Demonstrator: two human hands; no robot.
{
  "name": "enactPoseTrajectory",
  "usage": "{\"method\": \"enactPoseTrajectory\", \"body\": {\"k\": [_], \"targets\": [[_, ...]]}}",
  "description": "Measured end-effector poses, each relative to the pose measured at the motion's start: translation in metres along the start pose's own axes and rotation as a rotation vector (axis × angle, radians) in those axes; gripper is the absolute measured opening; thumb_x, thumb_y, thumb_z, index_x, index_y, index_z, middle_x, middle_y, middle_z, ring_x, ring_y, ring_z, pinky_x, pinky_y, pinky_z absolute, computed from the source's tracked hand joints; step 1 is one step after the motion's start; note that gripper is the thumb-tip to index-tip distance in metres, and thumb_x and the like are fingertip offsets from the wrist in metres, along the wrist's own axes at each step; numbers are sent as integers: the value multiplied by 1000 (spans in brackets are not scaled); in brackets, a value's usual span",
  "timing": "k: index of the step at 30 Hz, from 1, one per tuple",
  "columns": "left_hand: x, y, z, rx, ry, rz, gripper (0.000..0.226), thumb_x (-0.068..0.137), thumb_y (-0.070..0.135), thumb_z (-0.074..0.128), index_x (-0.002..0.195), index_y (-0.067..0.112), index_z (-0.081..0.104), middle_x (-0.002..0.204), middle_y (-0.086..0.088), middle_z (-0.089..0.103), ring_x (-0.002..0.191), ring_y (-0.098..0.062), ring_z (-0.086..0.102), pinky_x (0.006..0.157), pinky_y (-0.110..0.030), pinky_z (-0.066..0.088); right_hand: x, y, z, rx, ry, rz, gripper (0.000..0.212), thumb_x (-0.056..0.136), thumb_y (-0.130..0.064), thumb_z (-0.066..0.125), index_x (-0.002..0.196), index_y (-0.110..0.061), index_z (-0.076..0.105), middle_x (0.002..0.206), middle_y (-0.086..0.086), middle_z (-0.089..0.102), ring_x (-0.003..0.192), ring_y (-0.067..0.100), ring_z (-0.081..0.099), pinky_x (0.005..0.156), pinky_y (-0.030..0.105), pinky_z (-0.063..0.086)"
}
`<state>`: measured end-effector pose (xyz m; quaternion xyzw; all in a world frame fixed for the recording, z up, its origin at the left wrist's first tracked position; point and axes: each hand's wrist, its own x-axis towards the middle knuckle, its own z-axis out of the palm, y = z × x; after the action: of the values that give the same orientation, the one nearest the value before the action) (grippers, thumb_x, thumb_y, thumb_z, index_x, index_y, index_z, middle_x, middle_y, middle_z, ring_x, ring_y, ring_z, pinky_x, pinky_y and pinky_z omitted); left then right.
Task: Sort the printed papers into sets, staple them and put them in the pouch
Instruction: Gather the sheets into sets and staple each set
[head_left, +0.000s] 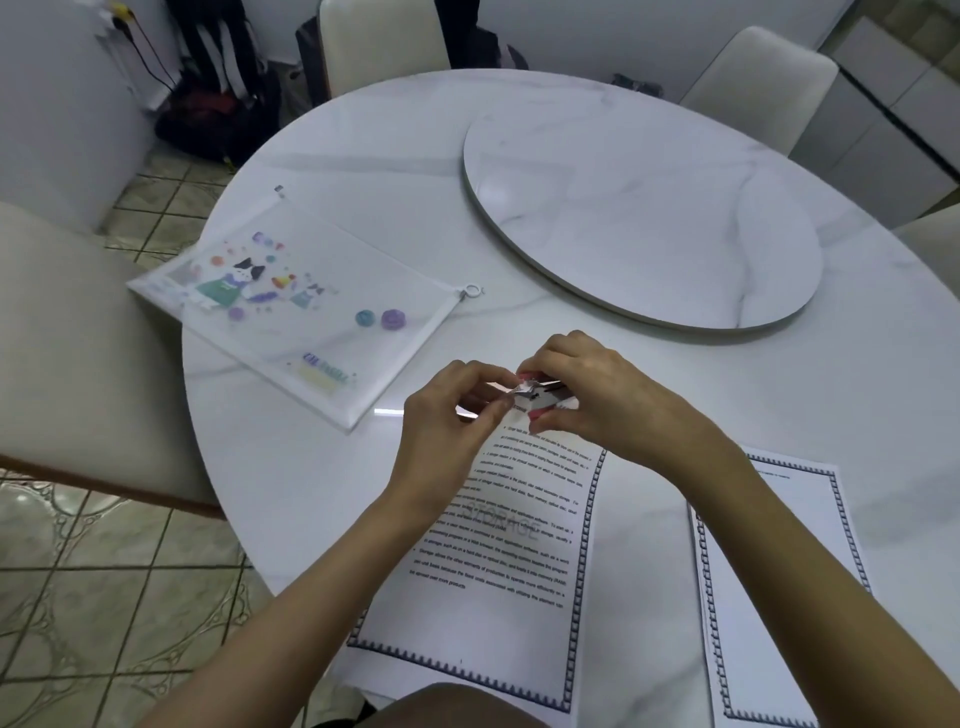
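Observation:
A printed paper set (498, 561) with a blue patterned border lies on the white marble table (363, 156) in front of me. My right hand (582, 389) grips a small stapler (545, 392) at the set's top left corner. My left hand (452, 421) pinches that corner of the paper against the stapler. A second bordered paper (779, 587) lies to the right. The translucent zip pouch (306, 301) with cartoon cat prints lies flat to the left, its zip ring pull (471, 292) at its right corner.
A round lazy Susan (639, 223) fills the table's far middle. Cream chairs stand at the left (67, 364), at the back (384, 41) and at the back right (758, 83). Dark bags (218, 109) sit on the tiled floor by the wall.

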<state>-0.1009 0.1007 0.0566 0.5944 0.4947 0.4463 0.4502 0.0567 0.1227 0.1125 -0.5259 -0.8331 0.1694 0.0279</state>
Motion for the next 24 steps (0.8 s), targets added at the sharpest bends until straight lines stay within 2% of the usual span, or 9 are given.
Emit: {"method": "enactPoseTrajectory", "body": {"k": [5,9,12,15,18,21,24], "targets": [[0,1,3,-22,-15,14,15,83,13,66,87,27,66,88,4,63,76,-2,61,64,-9,45,2,1,0,7,-56,-22,37,81,-29,69,113,-17,57,99,-10,45,96,6,35,78,18,30],[-1,3,4,-16,-24,32,17,82,13,66,85,30,62,88,6,63,77,-1,60,63,-9,45,2,1,4,-16,-84,-45,29,82,-30,67,105,-16,56,95,-8,43,93,7,34,76,21,31],[-1,-1,3,-21,13,16,17,82,14,67,84,26,56,84,10,62,76,-1,59,63,-12,47,1,2,8,21,-49,-49,32,84,-29,65,112,-17,57,99,-9,45,94,7,38,79,21,33],[1,-6,3,-17,33,5,13,81,14,68,82,16,55,78,10,59,72,-1,58,62,-15,49,1,4,14,64,-12,-44,31,85,-25,65,113,-17,58,99,-8,49,97,12,48,85,27,41],[0,-7,2,-49,32,-4,12,82,16,68,83,16,56,79,10,60,74,-1,59,63,-15,49,1,7,20,99,28,-51,31,83,-21,66,113,-15,60,97,-7,52,95,15,53,85,29,44],[-2,-11,0,-60,31,-21,10,83,17,67,87,18,58,82,11,62,77,-1,60,64,-12,48,2,13,28,135,83,-73,30,83,-17,66,112,-11,60,93,-8,50,90,11,47,81,20,38],[-7,-19,-1,-18,13,-66,11,84,18,66,85,25,58,83,12,64,78,1,60,63,-9,46,3,19,38,158,140,-60,29,83,-14,66,111,-11,60,95,-3,56,86,3,37,79,10,31]]}}
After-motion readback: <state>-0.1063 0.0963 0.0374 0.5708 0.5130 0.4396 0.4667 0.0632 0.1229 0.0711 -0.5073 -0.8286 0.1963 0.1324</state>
